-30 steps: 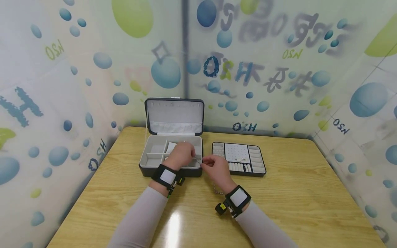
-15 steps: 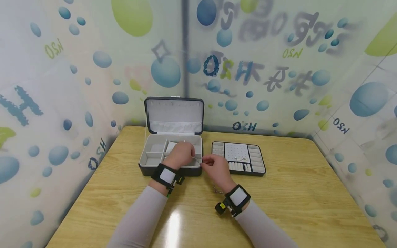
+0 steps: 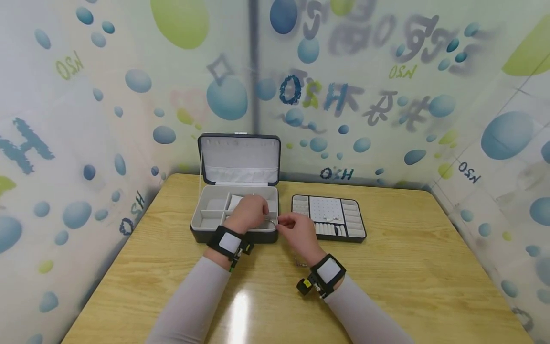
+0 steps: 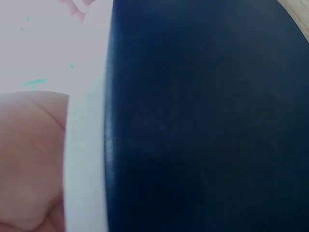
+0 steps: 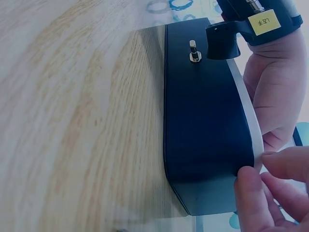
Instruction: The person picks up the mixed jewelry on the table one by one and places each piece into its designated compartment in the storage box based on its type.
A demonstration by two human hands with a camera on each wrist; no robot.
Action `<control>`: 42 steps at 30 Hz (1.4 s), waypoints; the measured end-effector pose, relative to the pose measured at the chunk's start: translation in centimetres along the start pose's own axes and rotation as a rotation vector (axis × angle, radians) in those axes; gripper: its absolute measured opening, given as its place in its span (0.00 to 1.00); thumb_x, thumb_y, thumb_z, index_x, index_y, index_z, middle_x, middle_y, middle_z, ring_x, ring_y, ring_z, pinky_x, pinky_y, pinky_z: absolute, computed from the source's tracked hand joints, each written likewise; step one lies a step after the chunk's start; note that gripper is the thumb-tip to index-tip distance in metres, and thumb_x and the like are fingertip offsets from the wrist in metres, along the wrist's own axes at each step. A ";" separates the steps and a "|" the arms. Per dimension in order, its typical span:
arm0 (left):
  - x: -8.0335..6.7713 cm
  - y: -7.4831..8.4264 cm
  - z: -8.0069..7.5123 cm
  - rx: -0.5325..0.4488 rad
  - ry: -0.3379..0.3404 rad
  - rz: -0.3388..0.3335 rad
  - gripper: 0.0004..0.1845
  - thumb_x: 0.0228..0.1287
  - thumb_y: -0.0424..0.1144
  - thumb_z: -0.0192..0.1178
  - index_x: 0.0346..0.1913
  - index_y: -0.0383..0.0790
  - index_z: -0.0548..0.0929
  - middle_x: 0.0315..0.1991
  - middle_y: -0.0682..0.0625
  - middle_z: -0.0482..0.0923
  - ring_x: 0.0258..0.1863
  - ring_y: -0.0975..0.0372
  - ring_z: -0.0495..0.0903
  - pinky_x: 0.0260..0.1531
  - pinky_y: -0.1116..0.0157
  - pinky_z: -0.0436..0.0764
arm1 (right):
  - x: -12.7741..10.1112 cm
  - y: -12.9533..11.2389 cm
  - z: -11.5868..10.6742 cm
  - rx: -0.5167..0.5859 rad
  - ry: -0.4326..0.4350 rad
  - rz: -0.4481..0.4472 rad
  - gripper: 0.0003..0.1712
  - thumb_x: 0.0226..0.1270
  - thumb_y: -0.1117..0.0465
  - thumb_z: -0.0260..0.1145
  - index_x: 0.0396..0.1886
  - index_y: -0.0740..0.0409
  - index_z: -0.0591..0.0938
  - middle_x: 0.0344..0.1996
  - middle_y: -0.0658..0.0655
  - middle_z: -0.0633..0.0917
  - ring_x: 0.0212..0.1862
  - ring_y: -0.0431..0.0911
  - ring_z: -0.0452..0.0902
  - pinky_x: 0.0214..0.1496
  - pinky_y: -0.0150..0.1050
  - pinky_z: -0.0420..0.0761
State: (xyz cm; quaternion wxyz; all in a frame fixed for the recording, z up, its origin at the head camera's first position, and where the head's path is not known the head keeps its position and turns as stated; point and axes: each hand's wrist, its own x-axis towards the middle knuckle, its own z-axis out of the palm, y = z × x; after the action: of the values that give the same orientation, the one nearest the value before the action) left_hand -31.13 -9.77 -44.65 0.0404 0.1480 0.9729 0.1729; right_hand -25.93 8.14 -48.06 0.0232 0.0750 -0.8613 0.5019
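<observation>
Almost nothing has shifted over the last second. Right hand (image 3: 296, 230) and left hand (image 3: 250, 213) still pinch a thin silvery chain (image 3: 272, 220) at the front right corner of the open dark-blue jewellery box (image 3: 215, 235), so the work looks paused.

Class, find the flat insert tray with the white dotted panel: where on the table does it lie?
In the head view the insert tray lies flat on the table, right of the open jewellery box and just beyond the right hand.
</observation>
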 end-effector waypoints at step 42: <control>0.0 1.5 0.2 -0.050 0.077 0.077 0.04 0.66 0.35 0.68 0.41 0.41 0.89 0.37 0.49 0.86 0.37 0.58 0.81 0.42 0.58 0.83 | -1.9 1.8 -6.2 -0.802 -0.284 -0.141 0.15 0.66 0.71 0.70 0.19 0.54 0.84 0.21 0.48 0.80 0.27 0.42 0.70 0.33 0.38 0.75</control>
State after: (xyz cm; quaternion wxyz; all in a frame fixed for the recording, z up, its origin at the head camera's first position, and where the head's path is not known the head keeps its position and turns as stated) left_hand -30.75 -8.37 -44.35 -0.0001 0.1776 0.9627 0.2042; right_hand -24.56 14.57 -46.82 -0.0339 0.1873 -0.9756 0.1094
